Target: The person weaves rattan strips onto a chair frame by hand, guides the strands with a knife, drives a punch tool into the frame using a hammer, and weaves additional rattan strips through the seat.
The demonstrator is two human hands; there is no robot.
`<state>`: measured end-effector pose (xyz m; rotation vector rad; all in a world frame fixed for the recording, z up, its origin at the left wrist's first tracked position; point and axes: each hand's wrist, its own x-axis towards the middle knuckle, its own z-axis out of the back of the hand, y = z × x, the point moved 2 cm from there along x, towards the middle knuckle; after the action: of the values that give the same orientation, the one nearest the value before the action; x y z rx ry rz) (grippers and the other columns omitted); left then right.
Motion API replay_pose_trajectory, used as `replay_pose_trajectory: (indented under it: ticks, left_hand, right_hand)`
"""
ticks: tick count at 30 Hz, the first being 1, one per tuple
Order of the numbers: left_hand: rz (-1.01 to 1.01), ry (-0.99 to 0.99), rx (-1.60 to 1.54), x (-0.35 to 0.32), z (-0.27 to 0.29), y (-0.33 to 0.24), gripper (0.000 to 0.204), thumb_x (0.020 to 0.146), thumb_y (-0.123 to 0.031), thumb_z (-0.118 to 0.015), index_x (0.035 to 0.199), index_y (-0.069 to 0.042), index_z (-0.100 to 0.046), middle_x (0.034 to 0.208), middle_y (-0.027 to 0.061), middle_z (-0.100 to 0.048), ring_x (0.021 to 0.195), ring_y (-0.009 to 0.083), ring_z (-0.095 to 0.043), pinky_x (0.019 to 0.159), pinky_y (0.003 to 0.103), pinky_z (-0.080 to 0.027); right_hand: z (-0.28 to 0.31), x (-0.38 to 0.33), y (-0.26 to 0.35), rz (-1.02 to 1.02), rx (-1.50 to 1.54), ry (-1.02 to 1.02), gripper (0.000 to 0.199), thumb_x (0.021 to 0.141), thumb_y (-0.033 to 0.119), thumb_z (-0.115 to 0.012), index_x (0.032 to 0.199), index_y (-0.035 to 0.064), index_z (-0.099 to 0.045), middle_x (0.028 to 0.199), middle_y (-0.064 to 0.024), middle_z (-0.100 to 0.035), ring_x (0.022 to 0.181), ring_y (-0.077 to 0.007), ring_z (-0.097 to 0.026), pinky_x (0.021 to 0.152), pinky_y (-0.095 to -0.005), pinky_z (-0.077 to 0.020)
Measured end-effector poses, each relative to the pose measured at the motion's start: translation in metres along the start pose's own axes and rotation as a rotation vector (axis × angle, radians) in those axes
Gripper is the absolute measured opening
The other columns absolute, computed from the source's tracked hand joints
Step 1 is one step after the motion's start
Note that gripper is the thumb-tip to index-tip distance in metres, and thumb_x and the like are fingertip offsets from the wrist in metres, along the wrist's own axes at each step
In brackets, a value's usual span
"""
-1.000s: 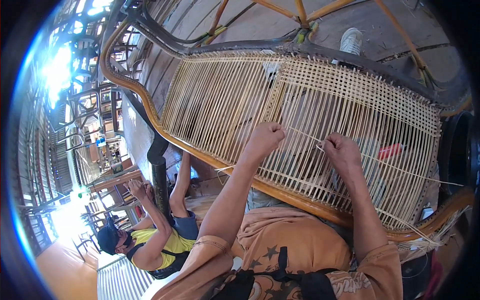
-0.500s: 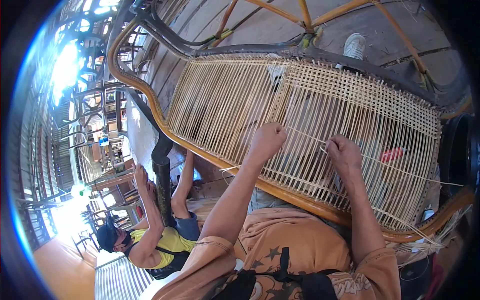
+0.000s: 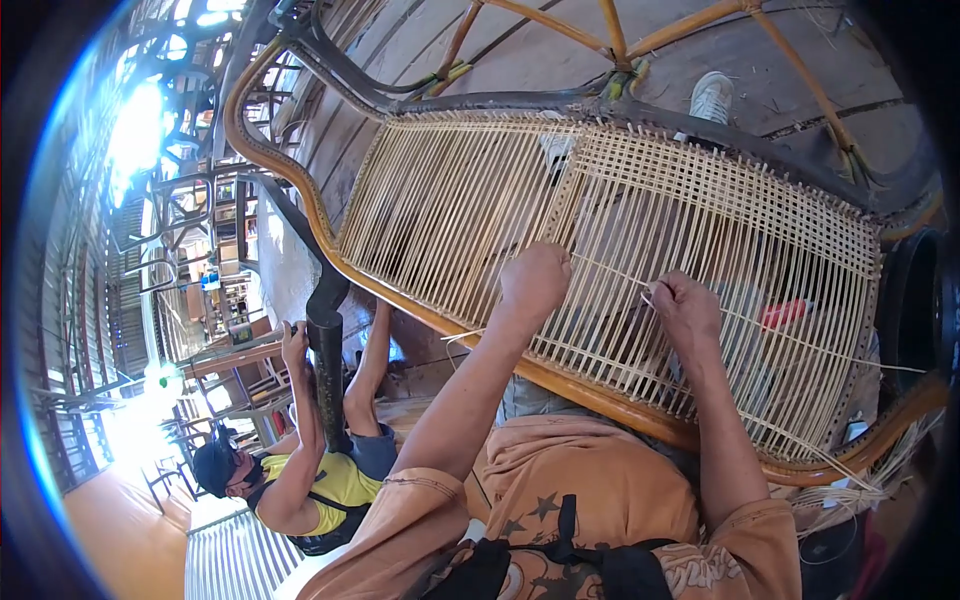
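Observation:
A curved wooden frame (image 3: 590, 392) lies across my lap, filled with a half-woven cane panel (image 3: 440, 200). Long strands run across its width, and a tighter criss-cross weave (image 3: 730, 190) covers the far right part. My left hand (image 3: 537, 283) is closed over the panel beside the drilled middle bar (image 3: 562, 205), gripping a cane strand (image 3: 612, 268). Pinched between thumb and finger, the same strand reaches my right hand (image 3: 688, 308). A crosswise strand continues from there toward the right edge. My fingertips partly hide where the strand passes.
A red-and-white object (image 3: 787, 313) shows beneath the weave. Loose cane strands (image 3: 850, 490) hang at the lower right. Wooden legs (image 3: 620, 40) rise beyond the far rail. On the left, a co-worker in a yellow top (image 3: 340, 480) sits beside a dark post (image 3: 326, 370).
My left hand has turned slightly and shifted a little to the left, still gripping the strand. My right hand has barely moved. The co-worker's raised hand has moved slightly.

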<state>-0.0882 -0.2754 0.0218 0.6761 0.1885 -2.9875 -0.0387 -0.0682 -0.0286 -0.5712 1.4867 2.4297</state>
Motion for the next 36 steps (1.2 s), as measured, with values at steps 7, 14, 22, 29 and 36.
replay_pose_trajectory:
  ticks: [7,14,22,29,36]
  left_hand:
    - [0.223,0.177,-0.356,0.006,0.007,0.015,0.022,0.081,-0.022,-0.060,0.089,-0.004,-0.069,0.082,0.0171,-0.067,0.079,0.0339,-0.065,0.070,0.044,-0.050]
    - [-0.108,-0.128,-0.016,-0.006,-0.004,0.012,0.019,0.083,-0.020,-0.059,0.086,-0.003,-0.068,0.079,0.0182,-0.066,0.074,0.0348,-0.065,0.066,0.045,-0.051]
    - [0.094,0.103,-0.296,0.008,0.004,0.030,0.022,0.081,-0.023,-0.060,0.084,-0.002,-0.068,0.069,0.0137,-0.064,0.064,0.0237,-0.063,0.062,0.038,-0.049]
    - [0.171,0.160,-0.364,0.010,0.005,0.032,0.023,0.081,-0.022,-0.059,0.083,0.000,-0.066,0.063,0.0117,-0.059,0.061,0.0186,-0.057,0.063,0.036,-0.048]
    - [-0.010,-0.192,-0.005,-0.013,0.001,0.020,0.018,0.083,-0.021,-0.060,0.088,-0.005,-0.065,0.087,0.0183,-0.064,0.079,0.0347,-0.063,0.071,0.044,-0.049]
  right_hand:
    - [-0.001,0.001,-0.001,0.031,-0.008,-0.014,0.024,0.086,0.026,-0.059,0.080,0.0033,-0.064,0.068,-0.0173,-0.063,0.063,-0.0335,-0.063,0.069,-0.0432,-0.0499]
    - [-0.004,-0.001,0.007,0.032,-0.087,-0.063,0.024,0.087,0.027,-0.056,0.084,0.0060,-0.067,0.070,-0.0181,-0.064,0.066,-0.0326,-0.064,0.072,-0.0435,-0.0502]
    - [-0.004,0.002,-0.002,0.029,-0.009,0.008,0.026,0.087,0.028,-0.055,0.086,0.0058,-0.068,0.074,-0.0164,-0.066,0.071,-0.0331,-0.064,0.079,-0.0423,-0.0489]
    - [-0.006,0.002,-0.004,0.025,0.009,-0.001,0.023,0.087,0.027,-0.055,0.084,0.0073,-0.068,0.075,-0.0156,-0.066,0.069,-0.0329,-0.064,0.078,-0.0437,-0.0478]
    - [-0.016,0.003,0.003,0.063,-0.197,-0.049,0.028,0.089,0.031,-0.054,0.083,0.0078,-0.069,0.075,-0.0154,-0.067,0.074,-0.0339,-0.063,0.075,-0.0456,-0.0463]
